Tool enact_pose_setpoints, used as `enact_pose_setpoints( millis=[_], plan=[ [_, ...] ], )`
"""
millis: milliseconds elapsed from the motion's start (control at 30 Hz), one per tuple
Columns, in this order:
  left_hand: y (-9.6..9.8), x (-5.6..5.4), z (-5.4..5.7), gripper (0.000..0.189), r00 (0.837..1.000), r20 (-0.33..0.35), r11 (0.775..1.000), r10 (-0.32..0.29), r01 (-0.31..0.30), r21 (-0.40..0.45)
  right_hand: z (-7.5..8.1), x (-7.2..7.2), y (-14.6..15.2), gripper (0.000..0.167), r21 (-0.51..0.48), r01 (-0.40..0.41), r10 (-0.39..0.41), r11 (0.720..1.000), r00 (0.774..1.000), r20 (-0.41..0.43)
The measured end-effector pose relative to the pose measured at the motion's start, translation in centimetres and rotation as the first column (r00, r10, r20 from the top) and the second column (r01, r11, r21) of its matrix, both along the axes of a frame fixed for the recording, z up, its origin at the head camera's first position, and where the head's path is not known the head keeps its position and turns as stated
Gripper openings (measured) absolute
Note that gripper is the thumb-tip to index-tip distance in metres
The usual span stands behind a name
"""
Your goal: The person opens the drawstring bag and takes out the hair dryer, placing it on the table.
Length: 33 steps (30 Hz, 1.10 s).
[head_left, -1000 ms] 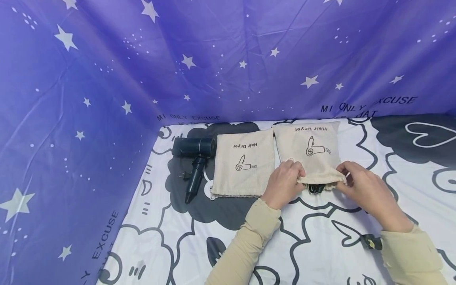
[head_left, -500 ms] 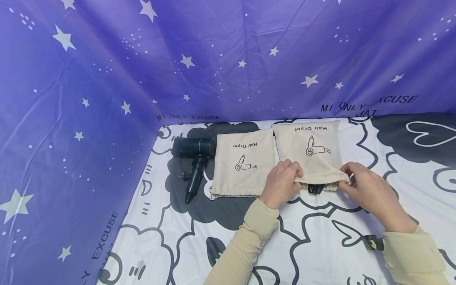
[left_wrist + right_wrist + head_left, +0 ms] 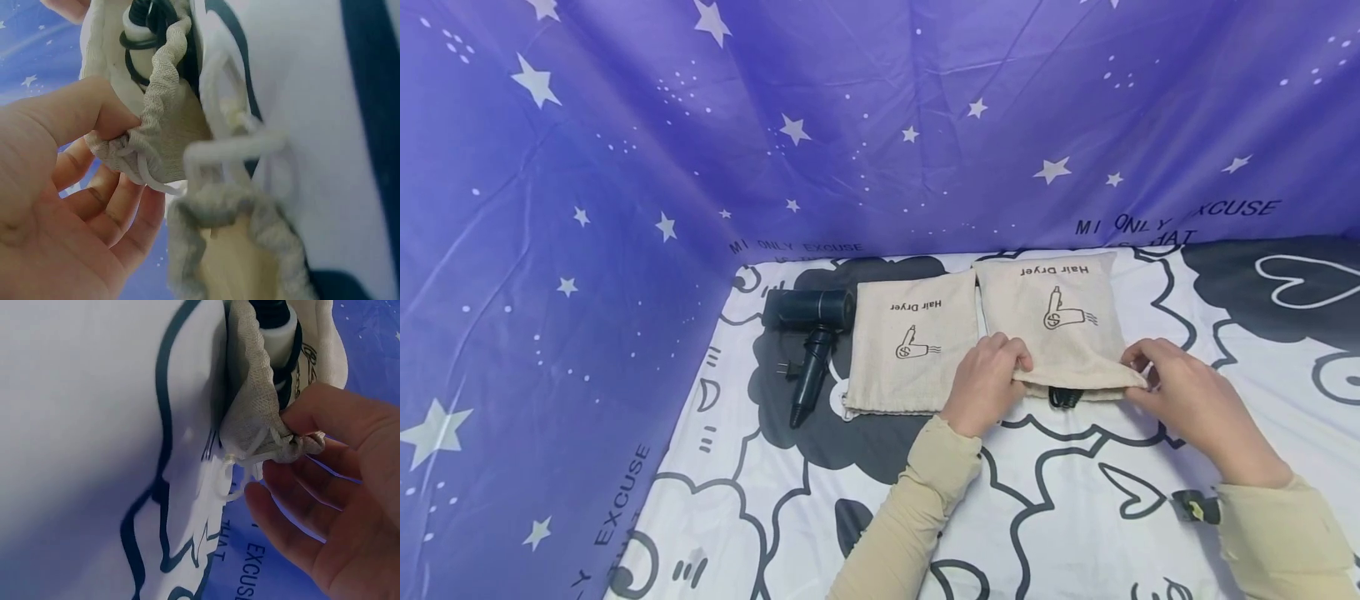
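A beige cloth drawstring bag printed "Hair Dryer" lies flat on the right, its mouth toward me. My left hand pinches the left corner of that mouth, and my right hand pinches the right corner. Between them the hem is stretched and gapes a little. A bundled black cord shows in the opening; in the left wrist view, black cable is looped beside something white inside. White drawstring hangs by the right fingers. The rest of the bag's contents is hidden.
A second beige bag with the same print lies left of the first. Further left rests a dark hair dryer with its plug beside the handle. A purple star-print curtain rises behind the patterned cloth.
Both hands have moved apart, left hand leftward and right hand rightward, drawing the bag's mouth wider and straighter. The second bag and the hair dryer have stayed put.
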<state>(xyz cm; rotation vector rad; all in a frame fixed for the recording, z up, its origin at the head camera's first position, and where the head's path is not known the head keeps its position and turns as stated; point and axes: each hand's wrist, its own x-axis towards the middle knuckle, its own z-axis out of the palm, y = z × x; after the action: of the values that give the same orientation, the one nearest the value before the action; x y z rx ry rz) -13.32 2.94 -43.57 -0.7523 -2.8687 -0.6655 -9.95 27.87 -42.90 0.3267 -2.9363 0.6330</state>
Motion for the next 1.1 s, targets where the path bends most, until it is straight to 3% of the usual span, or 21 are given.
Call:
enact_pose_setpoints(
  millis=[333, 733, 1100],
  plan=[
    [-0.7, 0.0, 0.2, 0.029, 0.999, 0.032, 1.000, 0.012, -0.012, 0.003, -0.4, 0.2, 0.7, 0.031, -0.003, 0.011, -0.011, 1.000, 1.000, -0.018],
    [-1.0, 0.1, 0.1, 0.025, 0.999, 0.015, 1.000, 0.028, -0.028, 0.008, -0.9, 0.3, 1.0, 0.028, -0.008, 0.027, -0.028, 1.000, 1.000, -0.011],
    [-1.1, 0.2, 0.1, 0.024, 0.999, 0.027, 0.999, 0.034, -0.035, 0.002, -0.8, 0.5, 1.3, 0.028, 0.020, 0.024, -0.025, 1.000, 0.998, 0.058]
  ],
)
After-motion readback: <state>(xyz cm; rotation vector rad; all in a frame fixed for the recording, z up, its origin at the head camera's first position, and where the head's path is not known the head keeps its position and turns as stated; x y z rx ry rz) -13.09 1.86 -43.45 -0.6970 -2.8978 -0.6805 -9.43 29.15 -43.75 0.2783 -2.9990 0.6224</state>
